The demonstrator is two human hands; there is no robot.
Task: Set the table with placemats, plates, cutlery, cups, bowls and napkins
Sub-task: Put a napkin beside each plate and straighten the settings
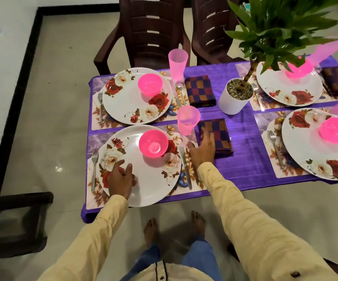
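The near plate (150, 179) lies on its placemat (96, 138) at the 7 o'clock corner of the purple-covered bench (249, 163). A pink bowl (153, 144) stands on the plate toward its 1 o'clock rim. A fork (94, 169) lies just beside the plate at 9 o'clock and a knife (185, 169) at 3 o'clock. The left hand (121, 179) rests on the plate near its 8 o'clock rim, fingers loosely bent on the white face and clasping nothing. The right hand (202, 149) reaches past the knife with fingers straight, their tips touching the left edge of a checked napkin (219, 138); the two hands are well apart. A pink cup (188, 120) stands upright just beside the napkin at its 10 o'clock. At 12 o'clock from the near plate lies a far plate (127, 104) with its own bowl, cutlery, cup and napkin. A potted plant (235, 98) stands near the bench's middle, with two more set places at 3 o'clock. Dark chairs (150, 31) stand at the 12 o'clock side.
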